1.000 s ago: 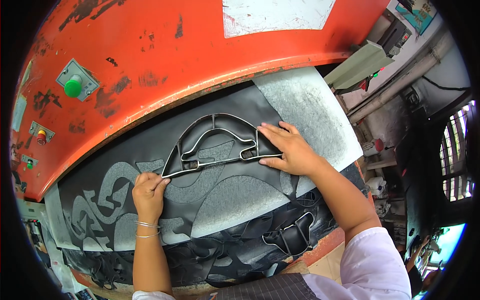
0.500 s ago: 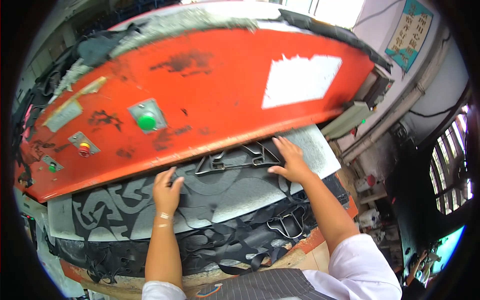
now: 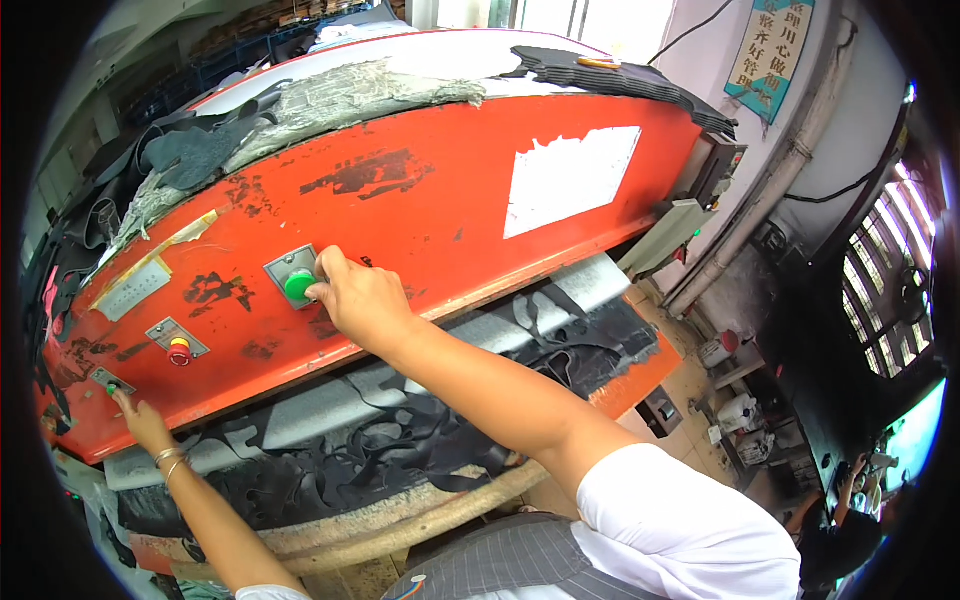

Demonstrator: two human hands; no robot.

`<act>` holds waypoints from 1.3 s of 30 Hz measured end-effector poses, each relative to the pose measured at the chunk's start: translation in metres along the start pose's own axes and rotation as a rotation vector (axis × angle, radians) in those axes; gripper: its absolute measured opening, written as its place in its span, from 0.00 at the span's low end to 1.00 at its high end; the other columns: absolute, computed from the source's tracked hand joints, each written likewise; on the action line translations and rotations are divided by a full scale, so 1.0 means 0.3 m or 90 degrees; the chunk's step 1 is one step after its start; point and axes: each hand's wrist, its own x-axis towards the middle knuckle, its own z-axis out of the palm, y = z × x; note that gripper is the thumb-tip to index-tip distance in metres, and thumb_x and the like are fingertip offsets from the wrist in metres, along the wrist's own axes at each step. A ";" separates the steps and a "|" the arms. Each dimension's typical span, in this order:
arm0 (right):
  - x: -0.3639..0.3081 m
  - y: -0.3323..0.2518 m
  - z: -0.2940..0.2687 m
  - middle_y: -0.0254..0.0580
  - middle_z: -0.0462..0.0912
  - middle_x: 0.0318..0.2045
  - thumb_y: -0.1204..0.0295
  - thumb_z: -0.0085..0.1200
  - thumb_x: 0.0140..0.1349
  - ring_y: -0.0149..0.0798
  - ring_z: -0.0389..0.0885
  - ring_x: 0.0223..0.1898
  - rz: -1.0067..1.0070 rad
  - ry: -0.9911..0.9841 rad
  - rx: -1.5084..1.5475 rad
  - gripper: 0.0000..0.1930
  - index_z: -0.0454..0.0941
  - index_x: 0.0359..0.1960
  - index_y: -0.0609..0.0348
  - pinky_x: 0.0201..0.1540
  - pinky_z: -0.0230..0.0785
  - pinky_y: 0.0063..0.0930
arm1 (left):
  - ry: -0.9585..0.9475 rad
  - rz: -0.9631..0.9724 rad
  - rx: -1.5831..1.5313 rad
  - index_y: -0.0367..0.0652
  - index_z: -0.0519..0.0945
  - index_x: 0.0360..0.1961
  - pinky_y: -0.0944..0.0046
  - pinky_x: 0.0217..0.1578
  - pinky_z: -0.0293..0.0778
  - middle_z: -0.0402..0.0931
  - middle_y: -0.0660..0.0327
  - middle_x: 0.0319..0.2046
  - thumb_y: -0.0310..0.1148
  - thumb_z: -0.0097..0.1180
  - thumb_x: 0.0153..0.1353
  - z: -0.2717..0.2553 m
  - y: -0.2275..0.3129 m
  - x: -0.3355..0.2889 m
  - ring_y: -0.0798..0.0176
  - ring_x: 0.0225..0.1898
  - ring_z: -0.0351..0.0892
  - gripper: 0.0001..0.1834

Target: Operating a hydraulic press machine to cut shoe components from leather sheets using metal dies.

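Observation:
My right hand [image 3: 362, 300] is at the large green push button [image 3: 299, 286] on the red machine front [image 3: 440, 200]. Its fingers are curled in, and the thumb touches the button's right edge. Far to the left, my left hand [image 3: 148, 426] has its index finger stretched up to a small green button [image 3: 114, 388], with nothing held. Between the two hands sits a red knob with a yellow collar [image 3: 179, 351]. Under the machine's lower edge lies a grey-white sheet [image 3: 590, 284], partly covered by dark cut material. My right forearm hides part of it.
Dark scraps [image 3: 400, 455] are heaped along the ledge in front of me. A worn rounded rail [image 3: 440, 510] runs along its near side. At the right, a pipe [image 3: 740, 235] follows the wall, with containers [image 3: 738, 412] below. Dark sheets [image 3: 620, 75] lie on top of the machine.
Both hands have left the sheet and the metal cutting die, moving up and left to the two green buttons. The die is out of sight, and my view has shifted.

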 end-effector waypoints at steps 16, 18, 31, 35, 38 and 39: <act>-0.954 0.019 -0.234 0.41 0.78 0.36 0.63 0.65 0.41 0.44 0.76 0.43 -0.115 -0.415 -0.144 0.21 0.77 0.37 0.59 0.46 0.68 0.35 | -0.585 0.225 -0.129 0.39 0.83 0.27 0.54 0.34 0.73 0.78 0.54 0.25 0.32 0.58 0.56 -0.307 0.830 -1.168 0.48 0.31 0.77 0.07; -0.936 0.015 -0.233 0.41 0.78 0.35 0.65 0.64 0.40 0.43 0.76 0.43 -0.077 -0.412 -0.154 0.17 0.78 0.34 0.59 0.45 0.68 0.33 | -0.573 0.213 -0.157 0.40 0.81 0.22 0.52 0.32 0.71 0.76 0.55 0.22 0.32 0.57 0.54 -0.285 0.831 -1.173 0.46 0.29 0.75 0.08; -0.475 0.298 -0.322 0.53 0.82 0.38 0.58 0.63 0.52 0.56 0.78 0.45 0.075 -0.403 -0.077 0.26 0.75 0.52 0.52 0.49 0.69 0.49 | -0.899 0.119 -0.043 0.34 0.81 0.33 0.62 0.32 0.74 0.80 0.53 0.27 0.31 0.59 0.62 -0.258 0.866 -1.004 0.57 0.27 0.79 0.09; -0.330 0.588 -0.276 0.60 0.69 0.58 0.47 0.64 0.50 0.56 0.66 0.60 0.193 -0.178 -0.369 0.45 0.59 0.69 0.46 0.61 0.59 0.46 | -0.865 0.025 -0.203 0.35 0.83 0.31 0.60 0.32 0.74 0.80 0.51 0.27 0.33 0.59 0.62 -0.245 1.015 -0.970 0.54 0.28 0.81 0.10; -0.317 0.608 -0.252 0.64 0.63 0.63 0.44 0.64 0.49 0.56 0.62 0.64 0.221 -0.206 -0.469 0.49 0.55 0.71 0.42 0.63 0.56 0.44 | -0.853 0.071 -0.249 0.37 0.84 0.33 0.61 0.33 0.74 0.81 0.52 0.29 0.33 0.59 0.61 -0.264 1.055 -1.000 0.55 0.30 0.81 0.09; -0.332 0.612 -0.247 0.62 0.65 0.61 0.44 0.65 0.48 0.56 0.63 0.62 0.235 -0.251 -0.411 0.48 0.56 0.70 0.42 0.62 0.58 0.44 | -0.818 0.006 -0.293 0.36 0.84 0.26 0.60 0.32 0.73 0.80 0.54 0.23 0.31 0.62 0.55 -0.245 1.043 -1.049 0.55 0.27 0.80 0.07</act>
